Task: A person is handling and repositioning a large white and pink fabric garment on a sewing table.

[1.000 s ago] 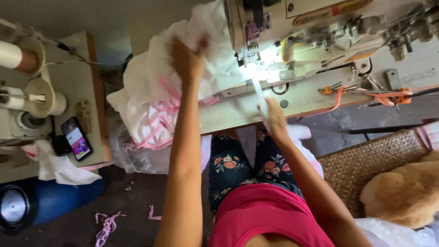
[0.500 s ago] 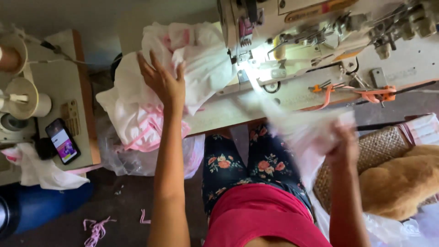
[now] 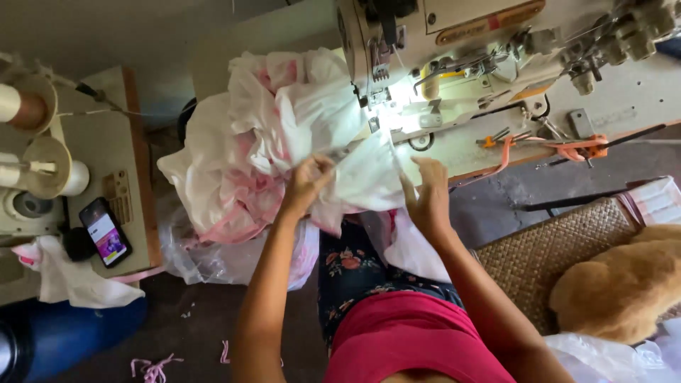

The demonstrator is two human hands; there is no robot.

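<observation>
My left hand (image 3: pixel 306 183) pinches the upper edge of a white fabric piece (image 3: pixel 365 177) in front of the sewing machine (image 3: pixel 461 64). My right hand (image 3: pixel 428 195) holds the same piece at its right side, fingers curled around the cloth. The piece lies just below the lit needle area (image 3: pixel 386 99). A big heap of white and pink fabric (image 3: pixel 248 149) is piled on the machine table to the left of my left hand. More white cloth hangs down over my lap between my arms.
A side table (image 3: pixel 128 163) at left carries thread cones (image 3: pixel 28 106) and a lit phone (image 3: pixel 104 232). A clear plastic bag (image 3: pixel 191 255) sits under the heap. A woven basket (image 3: pixel 553 248) and a tan plush toy (image 3: pixel 624 284) lie right. Orange strap (image 3: pixel 567 150) rests on the machine table.
My left hand came down from the heap and took hold of the white piece. My right hand brought the piece up from the right side to the needle area.
</observation>
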